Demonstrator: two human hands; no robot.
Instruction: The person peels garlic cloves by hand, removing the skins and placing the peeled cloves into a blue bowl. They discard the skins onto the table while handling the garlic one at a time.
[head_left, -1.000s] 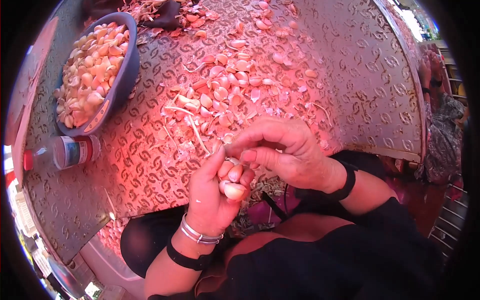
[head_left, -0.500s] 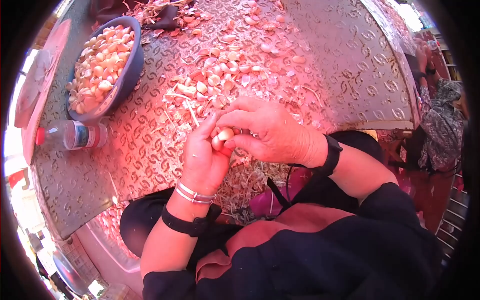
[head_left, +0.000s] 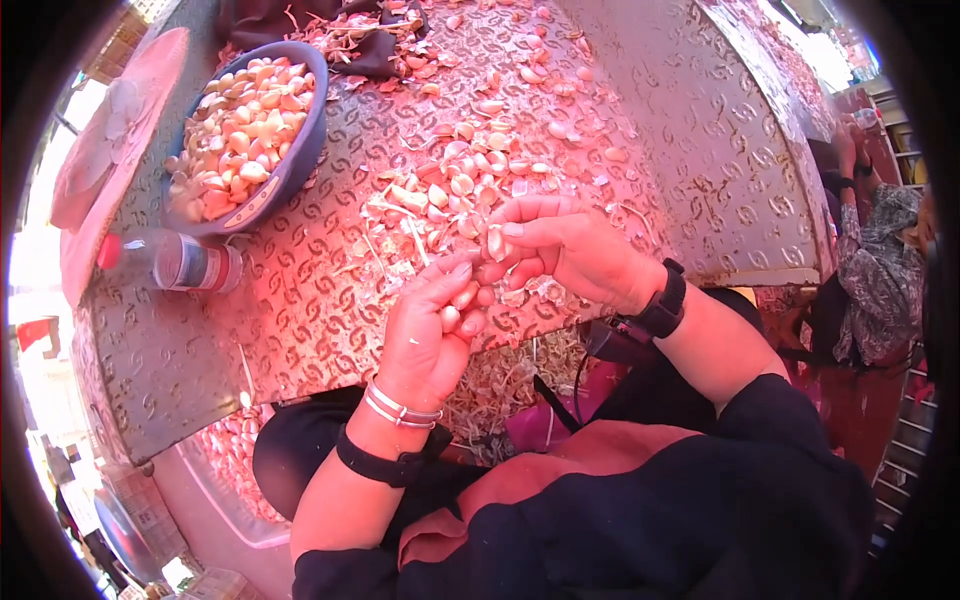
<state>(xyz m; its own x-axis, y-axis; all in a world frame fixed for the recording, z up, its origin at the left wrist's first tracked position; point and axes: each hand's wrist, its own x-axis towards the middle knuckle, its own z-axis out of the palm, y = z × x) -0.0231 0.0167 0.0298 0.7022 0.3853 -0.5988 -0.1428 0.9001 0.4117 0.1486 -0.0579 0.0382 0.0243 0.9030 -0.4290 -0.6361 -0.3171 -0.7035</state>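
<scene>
My left hand (head_left: 430,335) is curled, palm up, around a few garlic cloves (head_left: 451,318) near the table's front edge. Just right of it, my right hand (head_left: 565,245) pinches a single garlic clove (head_left: 496,243) between thumb and fingers. The two hands are close together, fingertips nearly meeting. Beyond them, a loose pile of garlic cloves (head_left: 462,184) lies with skins and stalks on the patterned metal table (head_left: 330,250). At the far left stands a blue bowl (head_left: 318,118) full of pale cloves.
A clear bottle with a red cap (head_left: 195,264) lies below the bowl. Dark cloth (head_left: 370,52) with scraps is at the back. A tub of cloves (head_left: 235,460) sits below the table at left. Another person (head_left: 885,250) in patterned clothing is at the right.
My right hand has drawn slightly away from the left with a clove in its fingertips. The view has shifted, so the bowl and bottle appear farther right.
</scene>
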